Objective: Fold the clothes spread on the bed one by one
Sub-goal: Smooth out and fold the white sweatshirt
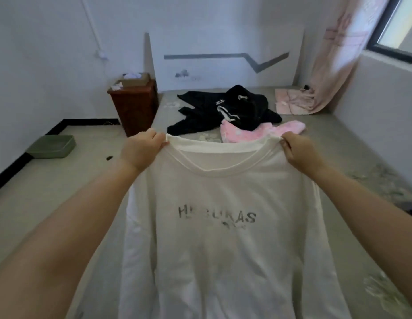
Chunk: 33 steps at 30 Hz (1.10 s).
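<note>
Holding the white T-shirt (214, 238) up over the bed (338, 146), the person pinches one shoulder seam in each hand. Left hand (140, 150) and right hand (301, 153) both have fingers curled tight on the fabric beside the collar. The garment hangs front-facing (its printed lettering is blurred, possibly "HEBUKAS"). Black clothes (223, 107) and a pink garment (246, 133) lie farther up the bed.

White printed T-shirt (214, 238) hangs upright, pinched at both shoulders.
</note>
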### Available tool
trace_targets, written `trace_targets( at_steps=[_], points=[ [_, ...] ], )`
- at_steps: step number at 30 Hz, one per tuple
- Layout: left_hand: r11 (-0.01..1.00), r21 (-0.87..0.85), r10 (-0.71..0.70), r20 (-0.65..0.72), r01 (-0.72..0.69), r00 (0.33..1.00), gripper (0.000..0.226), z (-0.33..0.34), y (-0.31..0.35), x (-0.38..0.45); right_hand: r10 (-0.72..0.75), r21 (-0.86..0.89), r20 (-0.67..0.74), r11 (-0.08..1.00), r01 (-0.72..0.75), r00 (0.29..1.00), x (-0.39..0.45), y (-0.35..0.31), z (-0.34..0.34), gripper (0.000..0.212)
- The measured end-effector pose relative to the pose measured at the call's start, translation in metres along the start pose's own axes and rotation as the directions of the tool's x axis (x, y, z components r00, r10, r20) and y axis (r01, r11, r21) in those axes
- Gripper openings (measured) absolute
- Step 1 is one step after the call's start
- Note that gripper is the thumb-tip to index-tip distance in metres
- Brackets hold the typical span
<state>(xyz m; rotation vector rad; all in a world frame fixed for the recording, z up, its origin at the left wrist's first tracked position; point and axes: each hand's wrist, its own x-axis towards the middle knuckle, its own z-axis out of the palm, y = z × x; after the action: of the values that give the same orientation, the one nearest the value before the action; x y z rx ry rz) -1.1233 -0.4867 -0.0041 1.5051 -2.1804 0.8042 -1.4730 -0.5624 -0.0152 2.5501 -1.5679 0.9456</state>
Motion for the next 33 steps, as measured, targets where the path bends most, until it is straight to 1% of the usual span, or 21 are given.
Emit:
trace_targets(
  at_steps=[2, 5, 7, 8, 10, 11, 12, 14, 17, 19, 21, 22, 23, 24, 25, 26, 28, 29, 30, 31, 33],
  points=[
    [0.996, -0.082, -0.038, 0.102, 0.047, 0.994, 0.013, 0.032, -0.010, 0.005, 0.122, -0.022, 0.079, 0.992, -0.121, 0.989, 0.012, 0.011, 0.028, 0.025],
    [0.986, -0.138, -0.067, 0.195, 0.094, 0.979, 0.011, 0.077, -0.023, 0.022, 0.307, -0.107, 0.124, 0.950, -0.294, 0.944, 0.035, 0.030, 0.067, 0.025],
    [0.987, -0.146, -0.041, 0.192, 0.070, 0.980, 0.011, 0.107, -0.025, 0.037, 0.437, -0.140, 0.200, 0.898, -0.416, 0.877, 0.056, 0.043, 0.088, 0.027],
    [0.987, -0.143, -0.034, 0.242, 0.070, 0.970, 0.010, 0.122, -0.025, 0.042, 0.496, -0.158, 0.252, 0.868, -0.470, 0.831, 0.066, 0.049, 0.097, 0.028],
    [0.982, -0.128, -0.081, 0.375, 0.138, 0.923, 0.016, 0.155, -0.028, 0.048, 0.584, -0.158, 0.338, 0.809, -0.567, 0.738, 0.084, 0.063, 0.120, 0.028],
    [0.979, -0.125, -0.096, 0.421, 0.162, 0.902, 0.018, 0.170, -0.030, 0.048, 0.622, -0.143, 0.365, 0.773, -0.618, 0.693, 0.093, 0.070, 0.133, 0.028],
    [0.974, -0.147, -0.094, 0.437, 0.174, 0.895, 0.014, 0.180, -0.030, 0.050, 0.647, -0.136, 0.383, 0.745, -0.653, 0.659, 0.100, 0.076, 0.145, 0.029],
    [0.967, -0.181, -0.088, 0.432, 0.182, 0.898, 0.007, 0.204, -0.034, 0.054, 0.636, -0.146, 0.394, 0.756, -0.638, 0.664, 0.115, 0.085, 0.170, 0.024],
    [0.964, -0.161, -0.126, 0.423, 0.212, 0.897, 0.008, 0.251, -0.052, 0.063, 0.575, -0.219, 0.329, 0.818, -0.531, 0.749, 0.136, 0.103, 0.209, 0.025],
    [0.948, -0.166, -0.175, 0.445, 0.273, 0.879, 0.010, 0.282, -0.060, 0.072, 0.539, -0.208, 0.272, 0.842, -0.498, 0.797, 0.151, 0.114, 0.235, 0.025],
    [0.893, -0.204, -0.291, 0.420, 0.402, 0.860, 0.014, 0.315, -0.063, 0.078, 0.501, -0.178, 0.297, 0.865, -0.469, 0.813, 0.163, 0.128, 0.265, 0.026],
    [0.802, -0.187, -0.443, 0.452, 0.567, 0.775, 0.020, 0.331, -0.063, 0.081, 0.463, -0.163, 0.374, 0.886, -0.434, 0.804, 0.164, 0.133, 0.281, 0.031],
    [0.693, -0.121, -0.588, 0.475, 0.711, 0.655, 0.024, 0.350, -0.063, 0.080, 0.409, -0.137, 0.483, 0.909, -0.394, 0.774, 0.160, 0.138, 0.299, 0.040],
    [0.594, -0.035, -0.680, 0.513, 0.804, 0.524, 0.024, 0.370, -0.061, 0.074, 0.371, -0.104, 0.589, 0.916, -0.388, 0.718, 0.149, 0.140, 0.317, 0.051],
    [0.558, 0.044, -0.712, 0.538, 0.829, 0.451, 0.028, 0.388, -0.055, 0.066, 0.354, -0.098, 0.677, 0.912, -0.398, 0.645, 0.134, 0.142, 0.334, 0.062],
    [0.564, 0.093, -0.697, 0.587, 0.821, 0.412, 0.038, 0.402, -0.042, 0.050, 0.338, -0.115, 0.756, 0.912, -0.394, 0.561, 0.114, 0.142, 0.350, 0.068],
    [0.641, 0.072, -0.579, 0.699, 0.764, 0.419, 0.049, 0.417, -0.008, 0.007, 0.297, -0.122, 0.862, 0.908, -0.400, 0.411, 0.064, 0.139, 0.379, 0.068],
    [0.657, 0.025, -0.508, 0.753, 0.753, 0.419, 0.050, 0.422, 0.014, -0.018, 0.272, -0.107, 0.888, 0.907, -0.408, 0.370, 0.037, 0.137, 0.391, 0.066],
    [0.683, -0.012, -0.431, 0.800, 0.730, 0.417, 0.050, 0.422, 0.035, -0.042, 0.254, -0.101, 0.899, 0.912, -0.397, 0.356, 0.008, 0.134, 0.400, 0.063],
    [0.703, -0.055, -0.364, 0.828, 0.709, 0.426, 0.049, 0.421, 0.055, -0.066, 0.255, -0.119, 0.896, 0.926, -0.358, 0.363, -0.022, 0.130, 0.407, 0.061],
    [0.748, -0.144, -0.250, 0.843, 0.648, 0.476, 0.048, 0.416, 0.092, -0.109, 0.291, -0.206, 0.868, 0.948, -0.242, 0.403, -0.078, 0.122, 0.412, 0.058]
  ],
)
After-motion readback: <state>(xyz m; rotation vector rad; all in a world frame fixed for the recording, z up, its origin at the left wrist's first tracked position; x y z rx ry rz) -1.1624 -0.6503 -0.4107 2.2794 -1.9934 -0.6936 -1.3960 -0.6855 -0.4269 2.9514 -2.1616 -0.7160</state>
